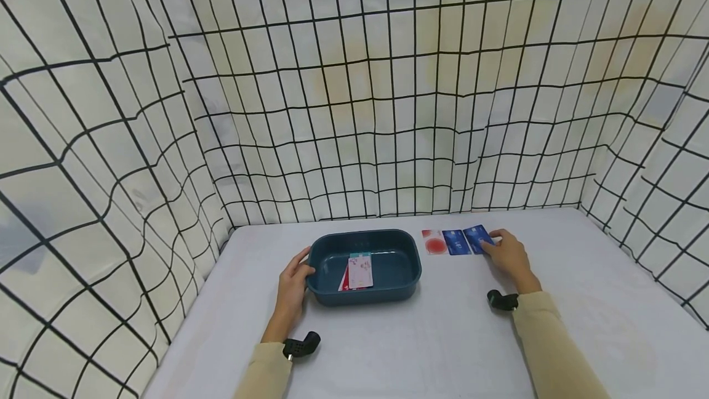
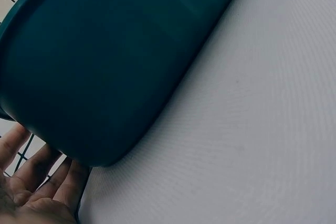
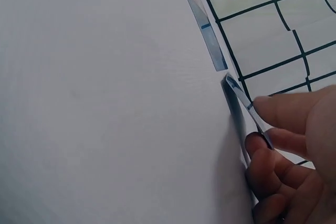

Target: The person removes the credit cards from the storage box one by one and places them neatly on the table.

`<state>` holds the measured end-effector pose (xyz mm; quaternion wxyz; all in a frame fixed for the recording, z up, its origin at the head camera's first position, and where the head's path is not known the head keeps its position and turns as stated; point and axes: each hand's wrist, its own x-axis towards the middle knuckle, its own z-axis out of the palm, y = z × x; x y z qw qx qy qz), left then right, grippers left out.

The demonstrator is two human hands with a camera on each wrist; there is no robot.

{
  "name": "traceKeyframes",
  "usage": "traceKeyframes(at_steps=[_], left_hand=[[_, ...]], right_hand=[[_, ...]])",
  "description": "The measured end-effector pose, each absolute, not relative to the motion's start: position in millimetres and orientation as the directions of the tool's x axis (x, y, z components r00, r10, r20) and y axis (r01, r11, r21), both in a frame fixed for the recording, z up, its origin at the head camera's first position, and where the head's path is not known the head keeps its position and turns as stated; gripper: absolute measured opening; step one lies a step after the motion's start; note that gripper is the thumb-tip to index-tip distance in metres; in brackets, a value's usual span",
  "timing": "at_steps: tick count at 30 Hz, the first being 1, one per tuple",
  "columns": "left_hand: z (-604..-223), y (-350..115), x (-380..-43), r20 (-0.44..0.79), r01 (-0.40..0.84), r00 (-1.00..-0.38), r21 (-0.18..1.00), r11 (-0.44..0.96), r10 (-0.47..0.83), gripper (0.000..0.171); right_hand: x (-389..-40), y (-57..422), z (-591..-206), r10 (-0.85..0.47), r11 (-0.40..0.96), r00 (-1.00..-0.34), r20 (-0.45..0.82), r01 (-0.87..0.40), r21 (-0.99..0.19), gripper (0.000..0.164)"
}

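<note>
My left hand point(image 1: 291, 291) is at the left end of a dark teal plastic tub point(image 1: 362, 296), its fingers point(image 2: 37, 169) loosely spread against the outer wall. Inside the tub lie a pale pink card point(image 1: 360, 271), a red card point(image 1: 344, 281) and a teal one mostly covered by the pink card. Over on the right, my right hand point(image 1: 508, 255) pinches a blue bank card point(image 1: 476, 237) by its near right edge. In the right wrist view that card point(image 3: 241, 95) is tilted, its gripped edge raised off the table and its far edge low.
Left of the pinched card, another blue card point(image 1: 456, 242) and a white-and-red card point(image 1: 434, 242) lie flat in a row. A white cloth covers the table point(image 1: 432, 343). White sheeting with a black grid point(image 1: 388, 103) rises behind and along both sides.
</note>
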<state>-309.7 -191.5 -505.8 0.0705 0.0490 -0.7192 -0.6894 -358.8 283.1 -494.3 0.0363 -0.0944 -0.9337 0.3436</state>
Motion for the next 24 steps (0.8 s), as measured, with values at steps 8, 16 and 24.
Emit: traceKeyframes(at_steps=[8,16,24], left_hand=[[-506.1,-192.6,-308.8,0.039,0.029,-0.986,0.998,0.064,-0.162,0.054],[-505.5,-193.0,-308.8,0.031,0.02,-0.987,0.997,0.071,-0.158,0.055],[-504.8,-192.2,-309.3,0.029,0.02,-0.985,0.998,0.058,-0.168,0.054]], right_hand=[[-356.9,287.0,-492.4,0.133,0.75,-0.991,-0.012,0.108,-0.653,0.057],[-355.7,288.0,-492.0,0.131,0.77,-0.991,0.003,0.1,-0.63,0.056],[-352.1,286.7,-489.1,0.158,0.777,-0.987,-0.01,0.13,-0.616,0.055]])
